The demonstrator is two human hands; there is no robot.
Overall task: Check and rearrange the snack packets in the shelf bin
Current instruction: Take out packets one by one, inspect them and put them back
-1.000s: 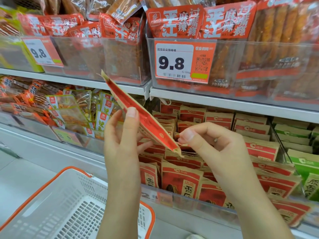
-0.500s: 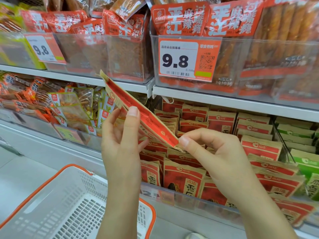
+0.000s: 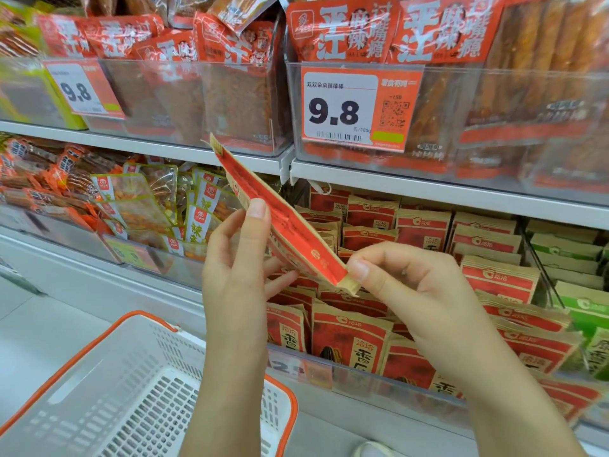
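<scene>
- The red-and-kraft seed packet point(image 3: 283, 222) is held up in front of the shelf, clear of the bin, and turned edge-on to the camera. It slants from a high corner near the upper shelf rail down to a low corner by the right hand. That pose suits reading a printed side or edge, likely a date check.
- The left hand point(image 3: 239, 262) props the packet's middle: its thumb lies up the near face and its fingers curl behind, pinching the packet between them.
- The right hand point(image 3: 405, 288) pinches the lower corner between thumb tip and curled forefinger. This probably steadies the tilt so the packet does not flop.
- Below and behind, the clear-fronted shelf bin point(image 3: 362, 371) holds rows of matching red packets point(image 3: 349, 338) standing face-forward. Judging by that, the lifted packet belongs back among them.
- Green packets point(image 3: 573, 252) fill the neighbouring section on the right.
- A white shopping basket point(image 3: 108, 390) with an orange rim sits low on the left, beside the left forearm.
- An orange price tag point(image 3: 359, 108) reading 9.8 hangs on the upper bin.
</scene>
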